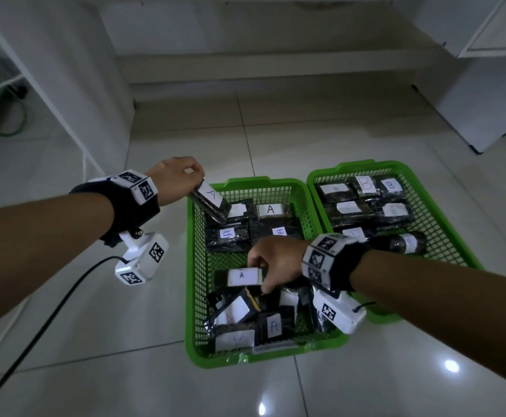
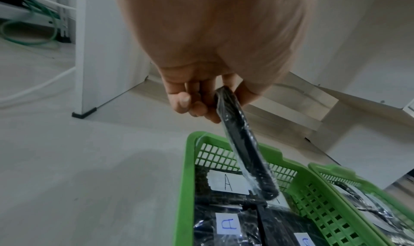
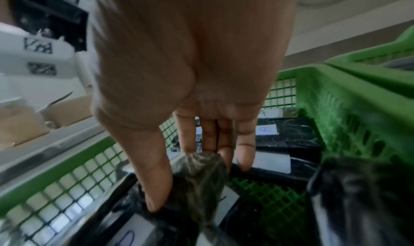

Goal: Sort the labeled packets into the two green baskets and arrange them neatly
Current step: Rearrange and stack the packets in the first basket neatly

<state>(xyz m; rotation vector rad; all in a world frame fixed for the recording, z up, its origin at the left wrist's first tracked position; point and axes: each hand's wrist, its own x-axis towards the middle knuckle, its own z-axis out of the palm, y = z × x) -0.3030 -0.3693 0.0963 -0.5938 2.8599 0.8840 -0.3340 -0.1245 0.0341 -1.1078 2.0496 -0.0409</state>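
Note:
Two green baskets sit side by side on the tiled floor. The left basket (image 1: 194, 266) holds black packets labeled A, neat at the far end and jumbled at the near end. The right basket (image 1: 420, 182) holds packets labeled B in rows. My left hand (image 1: 182, 176) pinches one A packet (image 1: 211, 203) by its end, tilted above the left basket's far left corner; the same packet (image 2: 244, 147) hangs edge-on in the left wrist view. My right hand (image 1: 269, 266) grips another A packet (image 1: 242, 276) over the jumbled pile; its corner (image 3: 199, 177) sits between thumb and fingers.
A black cable (image 1: 50, 311) runs across the floor at the left. A white furniture leg (image 2: 87, 73) stands behind the left hand, with green and white hoses (image 2: 33, 28) beyond. A low step (image 1: 260, 70) spans the back. A white cabinet (image 1: 486, 100) is at the right.

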